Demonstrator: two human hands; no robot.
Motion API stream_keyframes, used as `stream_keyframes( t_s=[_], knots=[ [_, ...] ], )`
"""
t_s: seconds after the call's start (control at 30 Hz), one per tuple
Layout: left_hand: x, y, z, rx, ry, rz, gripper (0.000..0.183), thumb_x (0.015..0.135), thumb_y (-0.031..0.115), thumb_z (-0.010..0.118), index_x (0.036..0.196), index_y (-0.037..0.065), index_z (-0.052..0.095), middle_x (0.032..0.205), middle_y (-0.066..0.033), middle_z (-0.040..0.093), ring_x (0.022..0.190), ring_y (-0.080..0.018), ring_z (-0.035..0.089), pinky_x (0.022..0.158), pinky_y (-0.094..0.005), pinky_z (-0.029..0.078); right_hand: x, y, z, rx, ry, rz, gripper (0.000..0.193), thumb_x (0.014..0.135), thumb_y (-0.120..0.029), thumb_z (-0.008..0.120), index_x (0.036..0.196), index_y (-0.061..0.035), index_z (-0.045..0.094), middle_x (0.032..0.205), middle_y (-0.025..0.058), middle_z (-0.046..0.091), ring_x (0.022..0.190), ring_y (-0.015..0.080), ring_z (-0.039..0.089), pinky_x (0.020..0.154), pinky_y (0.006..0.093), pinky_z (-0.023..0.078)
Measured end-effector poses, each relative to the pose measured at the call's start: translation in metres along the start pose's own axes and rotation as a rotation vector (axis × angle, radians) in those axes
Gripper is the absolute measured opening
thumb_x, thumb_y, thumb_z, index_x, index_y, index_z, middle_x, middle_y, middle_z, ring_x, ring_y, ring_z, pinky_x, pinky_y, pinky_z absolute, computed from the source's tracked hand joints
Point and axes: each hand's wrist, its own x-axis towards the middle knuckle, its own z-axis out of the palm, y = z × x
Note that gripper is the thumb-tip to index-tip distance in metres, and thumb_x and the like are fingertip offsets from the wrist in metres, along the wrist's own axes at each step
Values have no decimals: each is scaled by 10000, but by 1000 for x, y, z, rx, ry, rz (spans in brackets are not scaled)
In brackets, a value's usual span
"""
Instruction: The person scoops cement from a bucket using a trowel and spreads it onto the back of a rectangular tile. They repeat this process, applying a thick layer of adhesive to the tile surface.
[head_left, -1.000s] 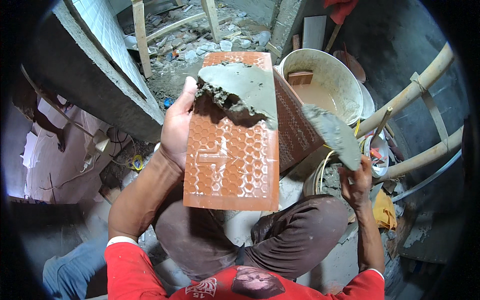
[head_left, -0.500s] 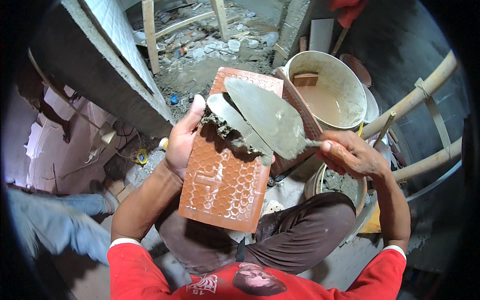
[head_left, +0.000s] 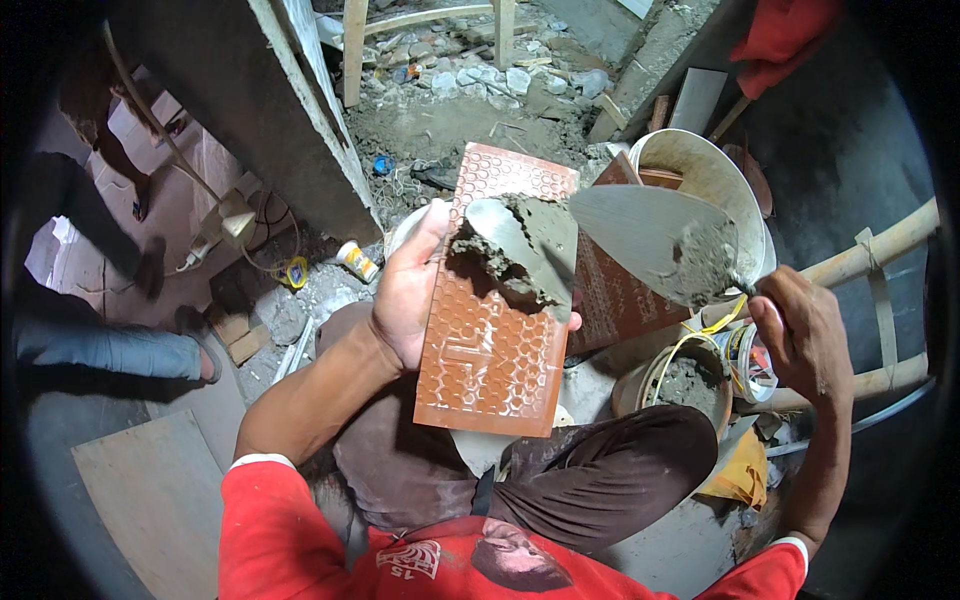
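Note:
My left hand [head_left: 408, 300] grips a reddish-brown tile [head_left: 490, 375] by its left edge, with fingertips showing at the right edge. The tile's upturned face has a raised honeycomb pattern. Grey wet mortar [head_left: 535, 250] covers part of its upper half, smooth in places and ragged along the lower edge. In my right hand [head_left: 808, 325] is the handle of a pointed trowel [head_left: 635, 235]. Its broad blade is held to the right of the tile, tip near the tile's right edge, with a smear of mortar close to the handle.
Beyond the trowel stands a white bucket [head_left: 745, 175] with another tile [head_left: 625, 290] leaning by it. A mortar bucket [head_left: 690, 385] sits by my right knee. Wooden poles [head_left: 880, 245] run along the right. Rubble [head_left: 470, 75] lies ahead; another person's leg [head_left: 110, 345] is at left.
The trowel has moved right, off the tile, and turned so that mortar shows on its blade. The mortar on the tile is now uncovered. The whole view has shifted.

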Motion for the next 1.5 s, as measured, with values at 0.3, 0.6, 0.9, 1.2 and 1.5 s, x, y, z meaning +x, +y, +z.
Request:
stream_keyframes(
  t_s=[0.3,0.6,0.9,1.2,1.5],
  knots=[
    [-4,8,-23,-56,-41,42,727,1029,573,258,1563,80,291,1497,-228,456,1285,-485,515,1093,-649,380,68,-44,-11,-229,-164,-227,267,927,-241,626,787,-21,568,733,169,577,645,389,594,593,476,452],
    [-9,13,-32,-14,-154,65,742,1021,589,279,1536,57,331,1430,-250,513,1225,-492,556,1054,-643,422,94,-51,-6,-236,-295,-195,329,964,-278,582,771,-13,567,663,200,554,648,420,588,610,504,453],
    [-9,12,-25,-21,-34,94,823,994,653,292,1546,43,307,1459,-286,469,1277,-504,514,1075,-621,408,105,-56,-11,-106,-444,-112,395,996,-280,544,747,22,600,627,227,548,614,413,583,605,493,451],
    [-10,18,-17,-91,-46,9,879,972,695,272,1562,43,274,1448,-407,393,1306,-569,446,1074,-660,372,86,-43,-50,-115,-288,6,380,987,-259,545,768,48,586,608,211,480,542,365,515,574,455,408],
    [-12,15,-15,-48,-54,-7,860,984,673,266,1550,25,284,1476,-392,362,1305,-584,435,1065,-703,349,78,-26,-6,-15,-385,-35,375,997,-295,556,817,30,603,622,214,502,564,387,510,569,456,428]
  ],
)
